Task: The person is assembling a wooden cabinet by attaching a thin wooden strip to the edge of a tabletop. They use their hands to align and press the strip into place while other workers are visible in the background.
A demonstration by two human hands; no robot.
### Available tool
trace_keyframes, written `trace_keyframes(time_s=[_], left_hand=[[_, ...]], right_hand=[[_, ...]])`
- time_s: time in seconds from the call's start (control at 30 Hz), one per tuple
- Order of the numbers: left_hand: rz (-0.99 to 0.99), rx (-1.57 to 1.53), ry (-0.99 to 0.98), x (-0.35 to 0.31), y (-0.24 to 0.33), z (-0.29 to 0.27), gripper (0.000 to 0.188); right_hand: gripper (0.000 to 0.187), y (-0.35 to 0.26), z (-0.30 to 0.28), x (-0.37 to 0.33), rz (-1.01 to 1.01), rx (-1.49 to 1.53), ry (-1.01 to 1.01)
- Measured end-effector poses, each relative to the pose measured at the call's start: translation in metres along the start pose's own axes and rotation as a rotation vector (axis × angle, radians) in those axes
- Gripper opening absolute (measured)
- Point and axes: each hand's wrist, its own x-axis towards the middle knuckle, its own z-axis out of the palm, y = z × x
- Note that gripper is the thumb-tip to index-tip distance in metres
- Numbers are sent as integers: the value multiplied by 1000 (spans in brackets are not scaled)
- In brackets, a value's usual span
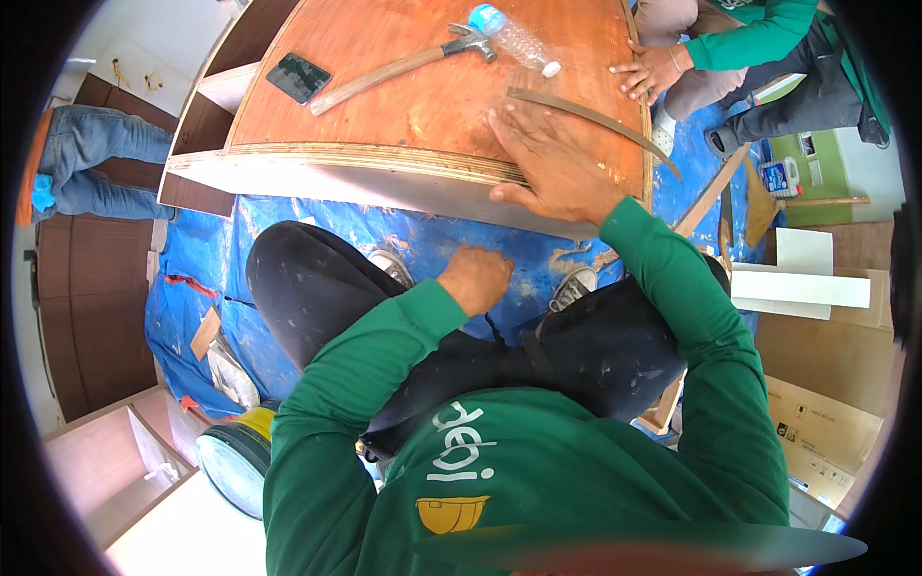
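Observation:
My right hand (pixel 557 171) lies with fingers outstretched on the orange-brown plywood panel (pixel 403 110), near its front edge. Just beyond the fingers is a thin, curved brown strip (pixel 595 117), one end of it reaching past the panel's right edge. Held low between my knees, my left hand (pixel 477 278) is curled into a fist, and nothing shows in it. A claw hammer (pixel 399 75) with a wooden handle rests on the panel, beside a black phone (pixel 299 78) and a clear plastic bottle (pixel 515 40) lying on its side.
A co-worker's hand (pixel 651 72) touches the panel's right edge. Another person's jeans (pixel 110 149) show at left. Blue sheeting (pixel 336 223) covers the floor. White boards (pixel 802 286) and cardboard (pixel 821 432) are at right; a round yellow-rimmed container (pixel 235 461) is at lower left.

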Motion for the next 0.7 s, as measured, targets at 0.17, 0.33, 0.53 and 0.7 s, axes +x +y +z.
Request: trace_keyframes(time_s=[0.17, 0.33, 0.53, 0.7], left_hand=[[-3, 1, 33, -12, -3, -3, 32], [-4, -16, 11, -8, -4, 2, 34], [-26, -8, -10, -6, -3, -4, 34], [-21, -6, 25, -12, -3, -2, 36]], right_hand=[[111, -22, 3, -22, -51, 28, -99], [107, -21, 17, -3, -12, -7, -110], [107, -15, 1, -14, 7, -27, -51], [106, -23, 5, -17, -37, -71, -52]])
